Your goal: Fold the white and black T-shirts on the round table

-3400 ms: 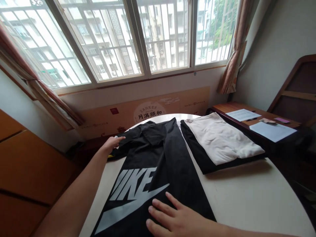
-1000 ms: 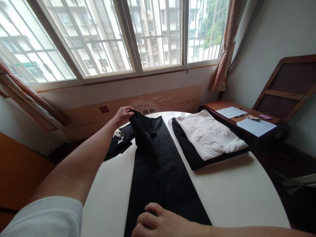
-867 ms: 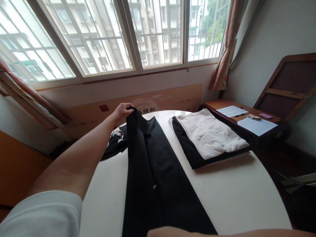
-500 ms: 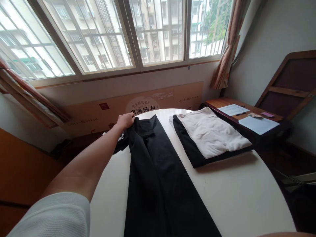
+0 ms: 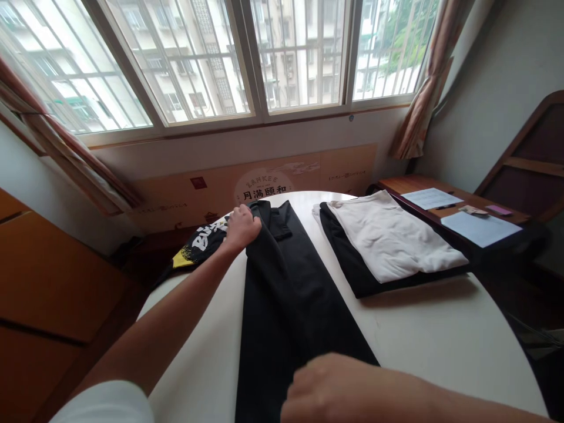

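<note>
A pair of black trousers [image 5: 299, 288] lies lengthwise on the white round table [image 5: 198, 320], running from the far edge toward me. At its far end, my left hand [image 5: 243, 226] is closed on the left edge of the waist, where the cloth is lifted into a fold. My right hand [image 5: 335, 388] is low in the foreground over the near part of the trousers, slightly blurred. Its fingers are curled in; what lies beneath them is hidden. A black garment with white letters and a yellow patch [image 5: 180, 258] lies just left of my left hand.
To the right, a folded white garment [image 5: 396, 241] lies on a folded black one [image 5: 352, 282]. Beyond stands a wooden side table [image 5: 396, 183] with papers [image 5: 480, 226]. A printed cardboard panel [image 5: 308, 176] leans under the barred window.
My left hand has shifted right with the waist edge, raising a fold. My right hand has come in from the lower right over the trousers. The view has turned slightly left, showing more of the printed garment.
</note>
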Motion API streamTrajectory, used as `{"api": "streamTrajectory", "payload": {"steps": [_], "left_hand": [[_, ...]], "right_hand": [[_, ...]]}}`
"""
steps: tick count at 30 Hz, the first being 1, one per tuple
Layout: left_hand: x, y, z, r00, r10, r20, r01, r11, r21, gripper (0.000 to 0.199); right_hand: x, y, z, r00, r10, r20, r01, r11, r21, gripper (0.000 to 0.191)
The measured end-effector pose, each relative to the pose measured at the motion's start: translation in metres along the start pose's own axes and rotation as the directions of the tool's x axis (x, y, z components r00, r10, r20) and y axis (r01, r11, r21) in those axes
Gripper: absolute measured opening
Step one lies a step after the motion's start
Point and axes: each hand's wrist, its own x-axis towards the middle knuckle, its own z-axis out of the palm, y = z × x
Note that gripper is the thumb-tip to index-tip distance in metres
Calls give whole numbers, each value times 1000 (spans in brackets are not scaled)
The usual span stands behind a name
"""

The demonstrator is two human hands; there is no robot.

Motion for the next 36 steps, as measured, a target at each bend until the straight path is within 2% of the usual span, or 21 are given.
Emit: {"api": "streamTrajectory", "payload": {"steps": [1,3,4,5,6,9,12,15,17,20,22,24,27,29,30,33,36], "left_hand": [[-15,-8,-1,998,-42,42,41,999,12,44],[-41,-25,-2,982,-120,146,120,993,9,50],[-52,-32,-2,969,-145,198,150,989,-10,51],[-60,-39,-2,957,-155,245,170,984,-43,51],[-68,-43,-3,948,-145,284,177,980,-89,50],[-81,-47,-4,936,-57,348,155,953,-259,52],[-89,-43,-8,930,45,364,112,909,-401,61],[-100,-39,-17,903,106,416,108,882,-459,61],[-109,-37,-27,875,145,462,90,889,-449,52],[-124,-33,-42,843,147,517,11,957,-289,30],[-130,-30,-48,836,125,533,-39,985,-170,34],[-132,-29,-50,832,138,537,-70,987,-146,37],[-130,-30,-47,821,177,543,-89,979,-184,29],[-127,-34,-45,814,184,551,-89,977,-195,27],[-126,-35,-45,812,179,555,-85,978,-191,26],[-124,-41,-46,797,146,586,-55,984,-171,25],[-122,-47,-49,780,137,611,-39,985,-171,25]], "right_hand": [[-1,2,-13,987,102,-126,-111,992,-67,14],[-5,14,-34,883,301,-359,-372,916,-148,20],[-7,23,-42,830,351,-433,-459,871,-174,26],[-9,33,-46,801,376,-465,-513,832,-211,35],[-11,43,-48,786,397,-474,-553,793,-254,44],[-12,60,-42,791,454,-410,-602,697,-389,60],[-8,50,-30,778,503,-376,-628,601,-494,62],[-5,30,-21,750,550,-366,-649,510,-564,63],[-4,19,-22,741,573,-352,-649,475,-594,63],[-3,12,-37,741,608,-286,-634,490,-598,56],[2,20,-57,737,627,-251,-640,529,-557,48],[12,40,-81,720,639,-269,-676,561,-477,45],[39,93,-118,670,664,-331,-742,593,-312,40],[63,134,-139,612,677,-409,-777,610,-154,29],[75,153,-147,561,693,-453,-791,610,-46,23],[106,201,-162,481,721,-499,-814,579,52,20],[128,230,-165,443,719,-536,-816,570,92,21]]}}
